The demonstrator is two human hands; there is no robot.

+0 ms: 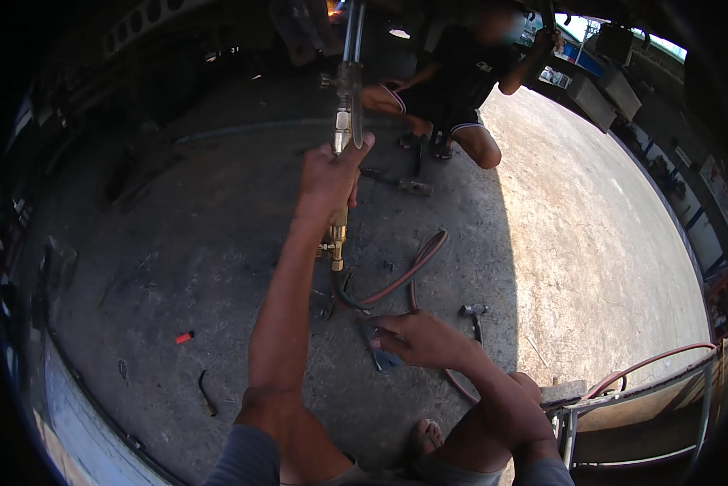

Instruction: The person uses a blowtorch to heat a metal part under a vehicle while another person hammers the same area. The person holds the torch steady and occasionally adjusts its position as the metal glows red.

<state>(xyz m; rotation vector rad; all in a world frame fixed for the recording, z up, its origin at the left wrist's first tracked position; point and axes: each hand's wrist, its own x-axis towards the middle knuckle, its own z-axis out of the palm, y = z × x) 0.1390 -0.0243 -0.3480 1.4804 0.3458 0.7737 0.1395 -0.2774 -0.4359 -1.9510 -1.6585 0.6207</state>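
– Gripping what with the left hand [329, 185]?
– Clasping a straight brass-and-steel torch [343, 121], aimed far, above rough concrete [194, 267], left of looped hose [413, 274].
– With the right hand [421, 338]?
– Curled, nearer, over a flat dark piece [386, 360]; cannot tell if gripped.

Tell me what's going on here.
The left hand grips a long brass-and-silver torch, pointing away; an orange glow shows ahead. The right hand is beside a flat dark-blue item; whether it holds it is unclear. A looped red-and-dark hose lies on the grey concrete floor. Another person in dark clothes is ahead, knees bent.
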